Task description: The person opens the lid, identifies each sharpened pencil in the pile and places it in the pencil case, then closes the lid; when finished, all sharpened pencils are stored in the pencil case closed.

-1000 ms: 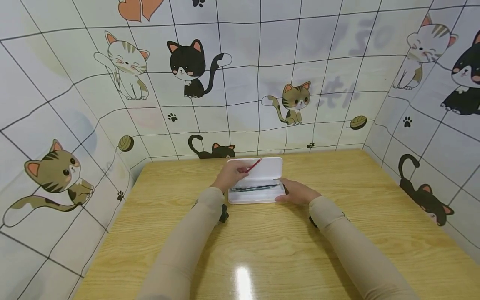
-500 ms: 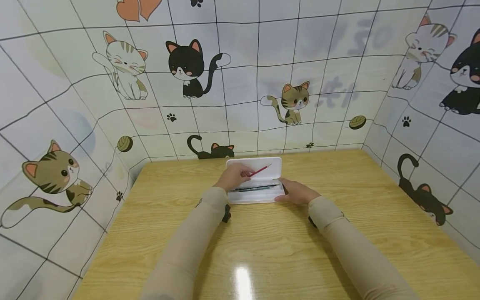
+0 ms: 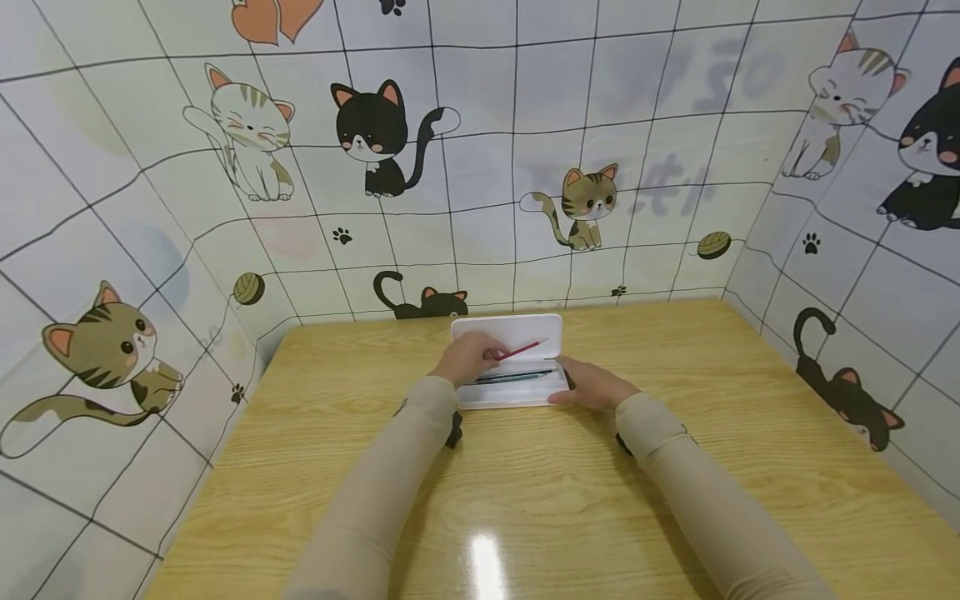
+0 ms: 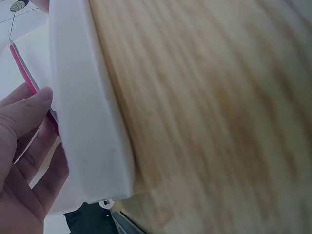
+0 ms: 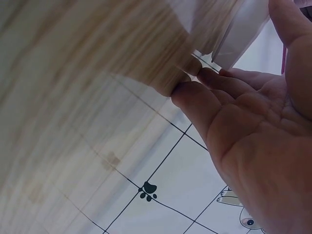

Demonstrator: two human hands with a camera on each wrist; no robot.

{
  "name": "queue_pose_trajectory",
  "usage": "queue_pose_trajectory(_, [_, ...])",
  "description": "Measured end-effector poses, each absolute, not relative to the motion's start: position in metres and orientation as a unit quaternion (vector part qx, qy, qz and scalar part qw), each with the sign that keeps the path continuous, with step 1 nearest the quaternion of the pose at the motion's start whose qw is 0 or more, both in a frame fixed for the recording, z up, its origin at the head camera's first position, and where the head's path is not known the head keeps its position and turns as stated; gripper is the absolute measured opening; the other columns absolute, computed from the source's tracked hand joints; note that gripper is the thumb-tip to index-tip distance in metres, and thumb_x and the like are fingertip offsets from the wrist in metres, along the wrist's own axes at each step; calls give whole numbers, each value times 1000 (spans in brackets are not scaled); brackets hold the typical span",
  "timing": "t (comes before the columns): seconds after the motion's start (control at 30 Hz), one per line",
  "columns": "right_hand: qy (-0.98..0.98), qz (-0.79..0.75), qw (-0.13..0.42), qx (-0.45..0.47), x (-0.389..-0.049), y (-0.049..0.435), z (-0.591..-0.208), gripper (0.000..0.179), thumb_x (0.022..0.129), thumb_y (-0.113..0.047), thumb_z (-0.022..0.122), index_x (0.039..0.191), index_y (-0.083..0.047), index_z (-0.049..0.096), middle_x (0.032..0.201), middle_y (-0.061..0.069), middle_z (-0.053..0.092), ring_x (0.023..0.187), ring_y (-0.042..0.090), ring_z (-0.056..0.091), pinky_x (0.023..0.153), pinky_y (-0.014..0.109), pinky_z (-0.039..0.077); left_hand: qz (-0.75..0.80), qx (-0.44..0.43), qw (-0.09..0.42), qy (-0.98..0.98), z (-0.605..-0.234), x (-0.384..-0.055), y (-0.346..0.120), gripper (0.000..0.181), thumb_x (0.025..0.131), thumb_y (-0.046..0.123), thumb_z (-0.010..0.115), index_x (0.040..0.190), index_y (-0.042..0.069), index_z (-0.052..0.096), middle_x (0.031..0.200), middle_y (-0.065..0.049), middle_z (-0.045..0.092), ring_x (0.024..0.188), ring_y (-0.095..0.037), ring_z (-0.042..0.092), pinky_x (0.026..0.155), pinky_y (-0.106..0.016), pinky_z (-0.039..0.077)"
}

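A white pencil case point(image 3: 513, 402) lies on the table with its lid point(image 3: 546, 328) raised at the back. Dark pencils point(image 3: 517, 377) lie inside its tray. My left hand point(image 3: 471, 357) pinches a red pencil point(image 3: 523, 350) above the left part of the case, its sharpened tip to the right. In the left wrist view thumb and fingers meet on the red pencil point(image 4: 23, 66), and the case wall hides its lower end. My right hand point(image 3: 597, 384) holds the case's right end, thumb at the front; the right wrist view shows its other fingers low beside the case.
The wooden table point(image 3: 570, 500) spreads in front of and on both sides of the case. A wall covering point(image 3: 480, 167) with printed cats and grid lines stands close behind the case and along both sides.
My left hand has moved slightly right and down with the red pencil, which now lies flatter and reaches further right. The right hand has stayed at the case's end.
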State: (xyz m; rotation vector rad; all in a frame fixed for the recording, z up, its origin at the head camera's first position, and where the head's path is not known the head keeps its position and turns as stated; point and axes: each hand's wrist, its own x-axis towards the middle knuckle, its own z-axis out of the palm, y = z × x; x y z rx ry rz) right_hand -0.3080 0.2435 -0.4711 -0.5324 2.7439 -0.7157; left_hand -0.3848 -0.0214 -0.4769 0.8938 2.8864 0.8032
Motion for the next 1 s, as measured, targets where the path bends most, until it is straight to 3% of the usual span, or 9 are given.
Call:
queue_pose_trajectory(0.57, [942, -248, 122, -189, -308, 243, -472, 87, 98, -38, 68, 159, 3, 21, 161, 25, 30, 147, 43, 29, 118, 57, 26, 250, 288, 16, 924, -470, -383, -27, 28, 92, 15, 77, 120, 17, 75, 100, 4, 69, 95, -12, 62, 88, -31, 52])
queue_pose_trajectory(0.77, [943, -248, 124, -182, -309, 243, -474, 89, 97, -40, 68, 160, 2, 20, 162, 25, 27, 148, 43, 27, 119, 57, 24, 243, 296, 8, 924, -456, -378, -32, 29, 94, 23, 76, 123, 20, 72, 102, 5, 68, 91, -10, 62, 80, -28, 52])
queue_pose_trajectory(0.87, [944, -245, 125, -182, -309, 243, -473, 90, 97, -41, 68, 159, 4, 20, 162, 25, 27, 149, 43, 26, 119, 57, 23, 248, 302, -23, 920, -440, -369, -36, 26, 97, 23, 72, 122, 18, 73, 103, 5, 68, 89, -11, 62, 77, -28, 53])
queue_pose_trajectory(1.0, [945, -242, 127, -180, -308, 243, -473, 91, 98, -41, 68, 159, 5, 19, 162, 25, 25, 149, 43, 25, 119, 56, 23, 250, 290, -123, 916, -422, -362, -46, 20, 99, 22, 69, 116, 12, 73, 111, -2, 68, 100, -18, 62, 84, -33, 53])
